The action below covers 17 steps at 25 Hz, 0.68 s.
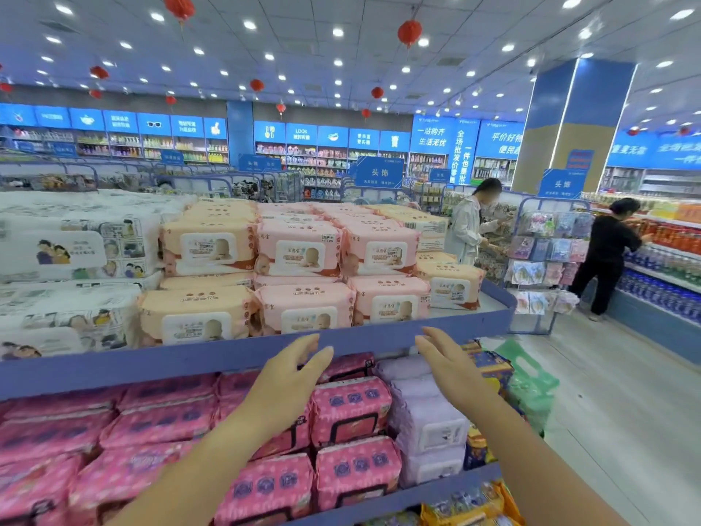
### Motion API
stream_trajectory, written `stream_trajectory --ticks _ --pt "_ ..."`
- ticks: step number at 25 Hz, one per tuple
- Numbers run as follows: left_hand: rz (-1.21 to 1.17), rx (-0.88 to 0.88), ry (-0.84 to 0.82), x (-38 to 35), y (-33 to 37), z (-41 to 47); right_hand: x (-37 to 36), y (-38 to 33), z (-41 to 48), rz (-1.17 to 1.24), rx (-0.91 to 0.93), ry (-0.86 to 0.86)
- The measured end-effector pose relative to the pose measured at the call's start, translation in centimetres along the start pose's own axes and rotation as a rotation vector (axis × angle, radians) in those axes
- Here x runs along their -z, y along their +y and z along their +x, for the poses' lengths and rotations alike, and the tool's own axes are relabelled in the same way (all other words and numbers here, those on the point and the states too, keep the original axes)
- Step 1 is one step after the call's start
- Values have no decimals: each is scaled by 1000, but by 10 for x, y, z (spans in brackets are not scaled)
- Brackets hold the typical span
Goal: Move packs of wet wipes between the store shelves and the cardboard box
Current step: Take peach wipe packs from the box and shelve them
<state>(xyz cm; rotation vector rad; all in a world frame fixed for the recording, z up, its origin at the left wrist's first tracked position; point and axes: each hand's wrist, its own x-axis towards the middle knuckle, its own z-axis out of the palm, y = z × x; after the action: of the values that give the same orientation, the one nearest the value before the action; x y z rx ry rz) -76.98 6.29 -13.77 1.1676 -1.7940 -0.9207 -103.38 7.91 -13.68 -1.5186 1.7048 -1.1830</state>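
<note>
Shelves of wet wipes fill a store aisle: pale pink packs [305, 313] and peach packs [197, 317] sit stacked on the upper shelf [151, 358], with magenta packs [352, 408] and lilac packs [428, 423] on the tier below. The left hand [292, 377] and right hand [451, 370] hover apart before the shelf's blue rim, fingers straight, both released and holding nothing. A shopper in white [468, 229] and a shopper in black [607, 256] stand at right.

Pale-pink wipes [303, 311], magenta dotted packs [351, 410], periwinkle shelf [189, 360]
</note>
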Motion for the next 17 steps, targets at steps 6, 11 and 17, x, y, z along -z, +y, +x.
stream_trajectory --ticks 6,11,17 --pt "-72 279 -49 54 -81 -121 -113 3 -126 115 -120 -42" --pt "-109 485 -43 102 -129 -242 -207 -2 -238 146 -244 -156" --pt "-139 632 120 174 -157 -408 -307 -15 -340 198 -258 -347"
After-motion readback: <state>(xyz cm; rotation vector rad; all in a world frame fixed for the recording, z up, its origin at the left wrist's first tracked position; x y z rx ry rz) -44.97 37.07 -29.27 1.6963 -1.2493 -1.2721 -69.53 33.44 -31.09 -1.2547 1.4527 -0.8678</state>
